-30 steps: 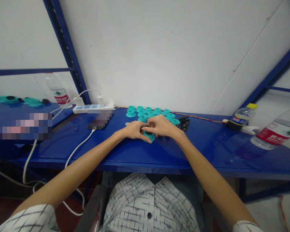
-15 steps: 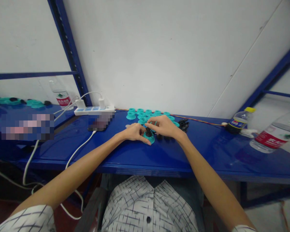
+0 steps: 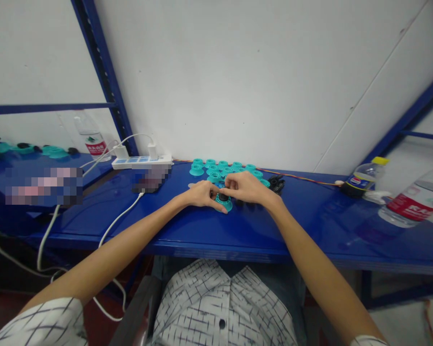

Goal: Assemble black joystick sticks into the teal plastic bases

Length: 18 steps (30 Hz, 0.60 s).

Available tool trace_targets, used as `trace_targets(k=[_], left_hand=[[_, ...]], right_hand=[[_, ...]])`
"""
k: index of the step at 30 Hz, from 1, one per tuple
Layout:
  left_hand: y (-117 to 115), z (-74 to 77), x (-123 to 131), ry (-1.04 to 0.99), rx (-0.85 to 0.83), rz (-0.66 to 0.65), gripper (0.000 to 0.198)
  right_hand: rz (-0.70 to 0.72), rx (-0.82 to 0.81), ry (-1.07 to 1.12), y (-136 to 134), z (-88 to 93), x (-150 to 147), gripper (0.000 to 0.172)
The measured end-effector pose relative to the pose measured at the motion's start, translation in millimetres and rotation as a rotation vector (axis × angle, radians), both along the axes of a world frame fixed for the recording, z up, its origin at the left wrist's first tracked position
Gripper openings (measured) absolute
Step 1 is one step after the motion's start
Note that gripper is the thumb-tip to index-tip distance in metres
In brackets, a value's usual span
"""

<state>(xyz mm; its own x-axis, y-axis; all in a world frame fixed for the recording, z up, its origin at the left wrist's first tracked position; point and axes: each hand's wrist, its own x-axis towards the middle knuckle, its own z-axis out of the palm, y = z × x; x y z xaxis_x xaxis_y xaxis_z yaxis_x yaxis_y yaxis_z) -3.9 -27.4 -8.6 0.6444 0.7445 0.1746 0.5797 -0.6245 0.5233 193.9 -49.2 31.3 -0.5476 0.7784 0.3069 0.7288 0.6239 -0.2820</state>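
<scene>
On blue tabletop [image 3: 260, 235], left hand [image 3: 204, 193] curled round teal piece [image 3: 228, 207], right hand [image 3: 247, 186] (pinch unclear) at black part [image 3: 223, 197]

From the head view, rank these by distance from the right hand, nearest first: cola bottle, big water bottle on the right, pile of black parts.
1. Black parts: just beside the right hand, near its wrist.
2. Cola bottle: well to the right, yellow cap.
3. Water bottle: farther right still, past the cola.
</scene>
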Motion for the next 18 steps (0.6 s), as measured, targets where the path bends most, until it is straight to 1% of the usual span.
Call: trace_targets(k=[4, 7, 9, 11, 12, 14, 16, 18], left_hand=[[1, -0.5, 1, 0.001, -0.001, 0.006, 0.060], [1, -1.2, 2, 0.003, -0.018, 0.028, 0.059], [2, -1.8, 3, -0.003, -0.013, 0.030, 0.059], [2, -2.3, 3, -0.022, 0.000, 0.006, 0.058], [2, -2.3, 3, -0.030, 0.003, -0.012, 0.057], [2, -2.2, 3, -0.040, 0.000, -0.041, 0.057], [2, -1.9, 2, -0.036, -0.005, -0.042, 0.058], [1, -1.6, 3, -0.026, -0.005, -0.021, 0.059]], right_hand=[[-0.094, 0.086, -0.124, -3, -1.9, -4, 0.029], [-0.131, 0.100, -0.181, -8, 0.2, -8, 0.045], [-0.131, 0.072, -0.206, -11, 2.8, -9, 0.057], [-0.115, 0.037, -0.180, -12, 6.0, -8, 0.061], [-0.101, 0.028, -0.134, -12, 7.7, -6, 0.058], [-0.051, 0.001, -0.007, -12, 10.8, -1, 0.042], [0.038, -0.078, 0.071, -11, 12.8, 3, 0.027], [0.110, -0.172, 0.071, -10, 13.4, 5, 0.023]])
